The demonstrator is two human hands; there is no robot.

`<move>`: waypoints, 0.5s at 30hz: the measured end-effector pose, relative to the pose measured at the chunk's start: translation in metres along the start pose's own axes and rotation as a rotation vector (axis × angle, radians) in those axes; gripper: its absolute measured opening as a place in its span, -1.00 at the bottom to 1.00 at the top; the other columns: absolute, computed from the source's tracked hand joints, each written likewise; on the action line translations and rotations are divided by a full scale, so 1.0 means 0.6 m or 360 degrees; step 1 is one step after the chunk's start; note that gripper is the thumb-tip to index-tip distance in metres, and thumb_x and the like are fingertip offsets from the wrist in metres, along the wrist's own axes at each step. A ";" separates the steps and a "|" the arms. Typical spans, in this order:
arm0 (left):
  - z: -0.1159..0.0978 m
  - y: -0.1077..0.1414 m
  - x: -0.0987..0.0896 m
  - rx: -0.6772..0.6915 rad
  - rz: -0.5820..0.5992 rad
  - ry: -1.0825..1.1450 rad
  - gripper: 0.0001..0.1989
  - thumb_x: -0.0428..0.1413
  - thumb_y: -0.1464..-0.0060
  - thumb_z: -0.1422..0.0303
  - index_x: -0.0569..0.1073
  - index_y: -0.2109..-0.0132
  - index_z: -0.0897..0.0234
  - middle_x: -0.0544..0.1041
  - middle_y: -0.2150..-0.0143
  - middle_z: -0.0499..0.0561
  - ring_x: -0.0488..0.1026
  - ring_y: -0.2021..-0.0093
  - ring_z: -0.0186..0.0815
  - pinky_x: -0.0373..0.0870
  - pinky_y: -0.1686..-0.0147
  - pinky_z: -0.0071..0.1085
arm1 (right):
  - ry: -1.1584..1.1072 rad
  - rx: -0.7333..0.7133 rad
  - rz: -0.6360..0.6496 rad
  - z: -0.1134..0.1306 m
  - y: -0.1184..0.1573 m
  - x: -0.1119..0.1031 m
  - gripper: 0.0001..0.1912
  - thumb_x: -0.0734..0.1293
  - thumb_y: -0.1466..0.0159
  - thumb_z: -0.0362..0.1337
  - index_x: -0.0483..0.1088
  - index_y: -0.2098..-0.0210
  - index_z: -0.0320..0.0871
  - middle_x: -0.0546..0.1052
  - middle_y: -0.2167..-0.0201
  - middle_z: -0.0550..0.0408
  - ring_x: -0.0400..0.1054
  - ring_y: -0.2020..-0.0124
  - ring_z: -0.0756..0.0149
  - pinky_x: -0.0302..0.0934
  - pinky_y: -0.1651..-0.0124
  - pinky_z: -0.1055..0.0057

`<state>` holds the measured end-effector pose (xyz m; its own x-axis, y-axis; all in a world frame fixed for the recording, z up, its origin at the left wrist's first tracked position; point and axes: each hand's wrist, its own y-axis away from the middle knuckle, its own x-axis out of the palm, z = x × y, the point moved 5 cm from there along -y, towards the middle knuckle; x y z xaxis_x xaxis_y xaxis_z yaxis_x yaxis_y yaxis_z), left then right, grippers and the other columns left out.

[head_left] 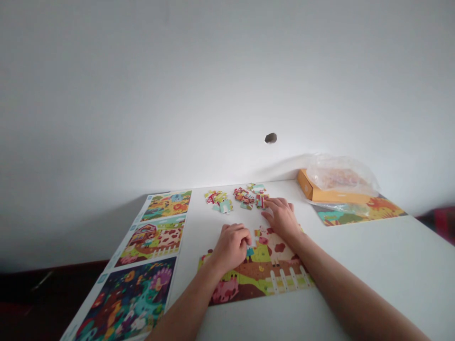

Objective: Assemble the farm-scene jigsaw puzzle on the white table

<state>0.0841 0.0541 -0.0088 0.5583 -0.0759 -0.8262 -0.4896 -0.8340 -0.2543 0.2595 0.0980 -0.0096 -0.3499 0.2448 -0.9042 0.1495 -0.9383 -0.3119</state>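
Note:
A partly joined farm puzzle (256,274) lies on the white table, showing a cow, a pink pig and a white fence. My left hand (233,245) rests over its upper left part with fingers curled together; whatever they hold is hidden. My right hand (282,215) reaches past the cow, its fingertips at a red and white piece (262,201). Loose pieces lie behind the puzzle: a green and red group (215,197) with a pale blue piece (225,206), and a red and brown group (242,196) nearer my right hand.
Three picture sheets run down the left side: jungle (167,206), farm (151,240) and dark night scene (131,300). At the back right, an orange box (330,195) under a clear plastic bag (341,175) sits by another colourful board (384,208). A wall stands behind.

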 end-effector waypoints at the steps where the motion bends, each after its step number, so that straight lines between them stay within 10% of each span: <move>1: 0.000 0.000 0.000 -0.0001 0.0003 0.0002 -0.73 -0.05 0.04 0.65 0.43 0.46 0.24 0.49 0.41 -0.06 0.40 0.27 -0.32 0.16 0.15 -0.34 | -0.0007 0.0005 0.0003 -0.002 0.000 0.001 -0.69 0.27 -0.31 -0.17 0.37 -0.04 -0.03 0.41 -0.07 -0.01 0.13 -0.08 0.05 0.01 -0.06 0.15; 15: -0.001 0.001 -0.002 -0.0008 -0.0026 0.0002 -0.72 -0.05 0.06 0.67 0.42 0.48 0.24 0.50 0.42 -0.06 0.42 0.28 -0.31 0.19 0.16 -0.34 | 0.0041 0.0089 -0.0036 -0.006 -0.004 0.006 -0.67 0.26 -0.31 -0.18 0.35 -0.07 0.01 0.37 -0.11 0.00 0.10 -0.10 0.04 0.01 -0.05 0.15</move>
<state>0.0834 0.0537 -0.0077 0.5670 -0.0630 -0.8213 -0.4772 -0.8379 -0.2651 0.2612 0.1019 -0.0132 -0.3283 0.2718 -0.9046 0.0896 -0.9444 -0.3162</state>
